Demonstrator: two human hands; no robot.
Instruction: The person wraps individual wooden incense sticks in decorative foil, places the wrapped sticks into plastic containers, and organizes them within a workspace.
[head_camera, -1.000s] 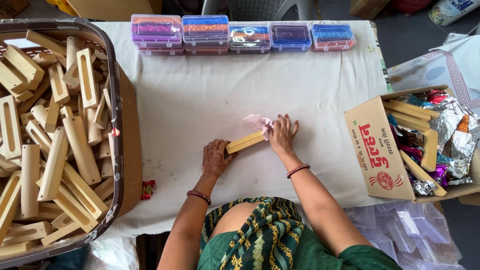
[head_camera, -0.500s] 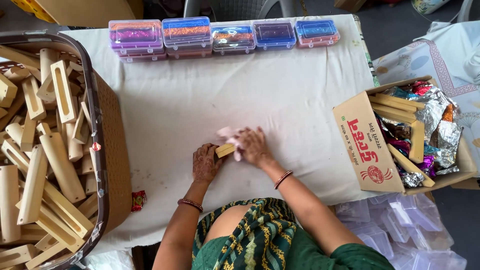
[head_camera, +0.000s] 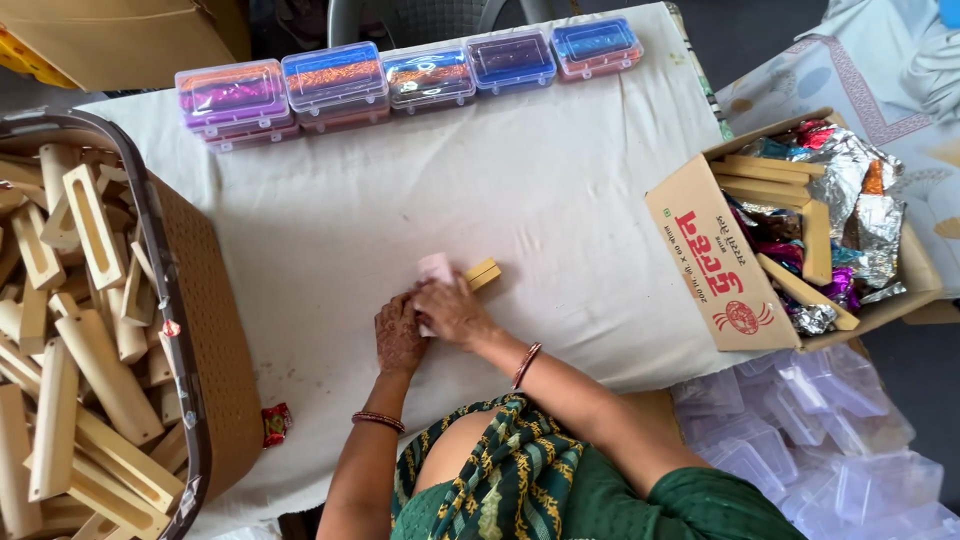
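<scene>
We had the table (head_camera: 600, 180) before us, a row of small lidded boxes (head_camera: 400, 75) along its far edge. To our left stood a basket (head_camera: 215, 330) full of wooden blocks (head_camera: 90, 360). On the right sat a carton (head_camera: 715, 270), with clear containers (head_camera: 800, 450) on the floor beside it.

1. Wooden block (head_camera: 482, 273): 1 s ago lay long & mostly exposed between the hands; now only a short end pokes out past the right hand (head_camera: 455, 312).
2. Pink wrapper (head_camera: 435, 268): was at the block's far end by the right fingers; now covers most of the block.
3. Left hand (head_camera: 399, 338): was gripping the block's near end; now pressed close beside the right hand.
</scene>
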